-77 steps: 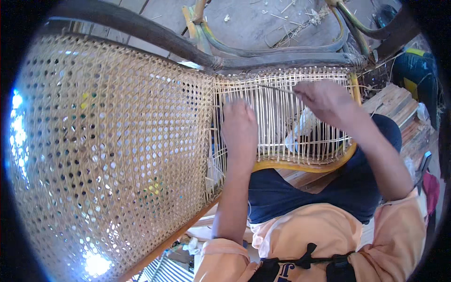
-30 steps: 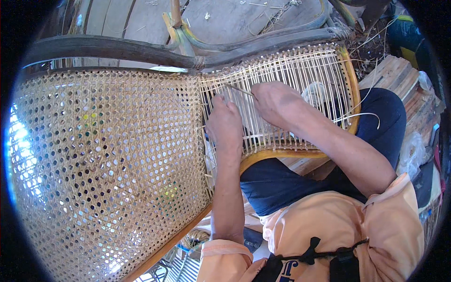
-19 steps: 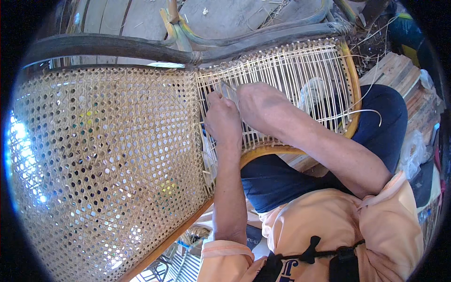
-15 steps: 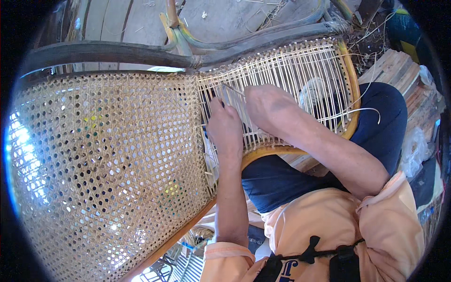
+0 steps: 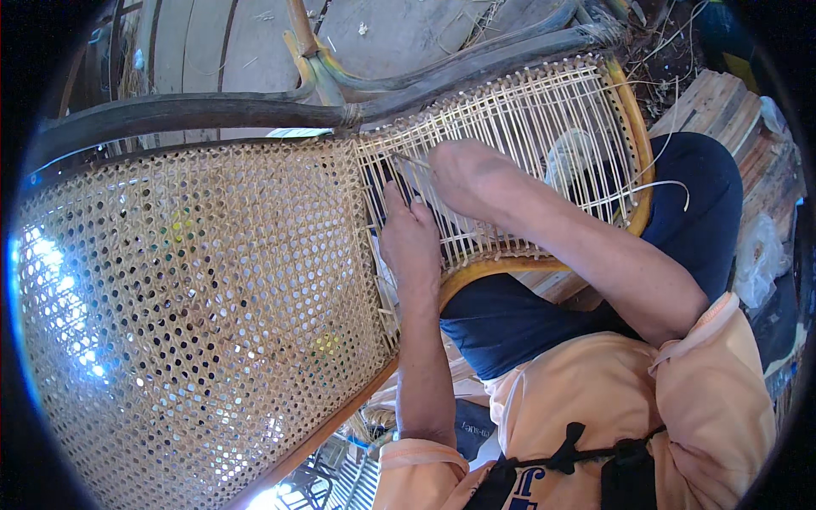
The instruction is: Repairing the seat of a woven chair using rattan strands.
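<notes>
A long cane chair panel (image 5: 217,280) lies across my lap, its left part closely woven with small holes. To the right, loose parallel cane strands (image 5: 531,110) span a curved yellow-brown rattan frame (image 5: 636,144). My left hand (image 5: 411,242) is closed at the strands beside the finished weave, thumb and index finger close together; what they pinch is hidden. My right hand (image 5: 467,177) is closed just right of it, over the strands. From its fist a thin dark pointed tool (image 5: 410,160) reaches left toward the weave. The right fingertips are hidden under the fist.
Dark curved rattan poles (image 5: 212,98) run along the panel's far side, joined to an upright post (image 5: 302,30). A loose cane end (image 5: 671,184) sticks out at the right. Beyond my knee lie wooden boards (image 5: 705,110) and a clear plastic bag (image 5: 755,259).
My right hand has shifted slightly up and left with the tool. My left hand has dropped slightly, its thumb a little further from the index finger. The view has shifted slightly.
</notes>
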The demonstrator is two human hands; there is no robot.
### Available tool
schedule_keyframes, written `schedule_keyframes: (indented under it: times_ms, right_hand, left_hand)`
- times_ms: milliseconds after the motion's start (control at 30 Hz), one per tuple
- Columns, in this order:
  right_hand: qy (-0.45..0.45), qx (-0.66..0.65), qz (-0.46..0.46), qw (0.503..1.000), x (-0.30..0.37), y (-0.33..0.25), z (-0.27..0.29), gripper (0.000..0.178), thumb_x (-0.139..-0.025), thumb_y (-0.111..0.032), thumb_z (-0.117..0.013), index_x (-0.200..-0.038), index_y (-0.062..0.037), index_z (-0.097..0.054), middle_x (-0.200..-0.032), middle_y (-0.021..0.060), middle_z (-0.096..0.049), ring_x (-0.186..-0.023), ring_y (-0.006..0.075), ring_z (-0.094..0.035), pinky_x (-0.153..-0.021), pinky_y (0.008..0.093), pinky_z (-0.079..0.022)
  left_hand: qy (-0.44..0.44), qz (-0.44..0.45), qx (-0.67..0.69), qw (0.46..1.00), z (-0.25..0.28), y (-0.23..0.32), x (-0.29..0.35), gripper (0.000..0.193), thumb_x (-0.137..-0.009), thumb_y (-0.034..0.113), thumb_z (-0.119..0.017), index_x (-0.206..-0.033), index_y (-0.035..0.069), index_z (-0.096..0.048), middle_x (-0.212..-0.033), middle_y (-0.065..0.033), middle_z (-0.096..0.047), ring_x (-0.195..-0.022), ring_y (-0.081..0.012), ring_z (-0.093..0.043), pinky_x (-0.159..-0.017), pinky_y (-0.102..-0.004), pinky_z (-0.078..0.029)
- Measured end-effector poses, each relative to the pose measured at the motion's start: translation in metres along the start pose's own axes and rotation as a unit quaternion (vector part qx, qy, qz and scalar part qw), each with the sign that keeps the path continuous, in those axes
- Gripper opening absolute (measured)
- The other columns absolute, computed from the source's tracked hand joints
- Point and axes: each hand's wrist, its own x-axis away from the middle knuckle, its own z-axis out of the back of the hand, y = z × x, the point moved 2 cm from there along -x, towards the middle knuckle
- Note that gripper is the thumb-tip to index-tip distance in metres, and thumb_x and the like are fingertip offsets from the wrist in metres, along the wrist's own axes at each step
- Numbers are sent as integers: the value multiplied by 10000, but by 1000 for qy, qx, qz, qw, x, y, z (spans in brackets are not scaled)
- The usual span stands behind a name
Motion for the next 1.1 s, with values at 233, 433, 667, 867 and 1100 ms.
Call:
schedule_keyframes:
  times_ms: [233,433,667,867,1100]
  right_hand:
    - [78,26,4,997,38,14,0,185,-819,-122,-478,-833,18,-597,-717,241,-599,-714,387,-610,-666,430,-497]
    - [86,-27,-45,995,131,60,17,194,-860,-151,-492,-963,-12,-579,-833,217,-610,-795,388,-590,-691,427,-474]
    - [151,17,-39,988,181,81,86,212,-864,-145,-516,-1029,-28,-582,-868,209,-609,-831,377,-587,-698,381,-475]
    - [49,316,-15,947,166,74,156,180,-841,-159,-503,-919,-33,-606,-825,186,-602,-827,370,-581,-711,408,-460]
    - [-249,367,-69,894,89,50,146,215,-818,-173,-486,-912,-52,-636,-865,161,-617,-853,332,-593,-756,406,-464]
  left_hand:
    - [-14,12,58,998,8,13,11,411,-845,164,-459,-1215,-15,-432,-789,-248,-603,-727,-390,-598,-654,-472,-458]
    - [57,-170,135,974,0,35,65,289,-761,61,-559,-1045,11,-537,-911,-150,-542,-902,-336,-527,-779,-420,-435]
    - [81,-283,156,943,-21,76,89,308,-768,86,-553,-1062,-1,-529,-1093,-165,-502,-1057,-342,-464,-920,-437,-373]
    - [118,-303,128,937,-25,104,47,244,-745,101,-566,-964,-4,-543,-1032,-127,-497,-1022,-299,-456,-882,-420,-372]
    - [109,-328,92,934,-42,116,-7,158,-730,75,-526,-874,49,-585,-916,-97,-531,-876,-268,-504,-775,-386,-412]
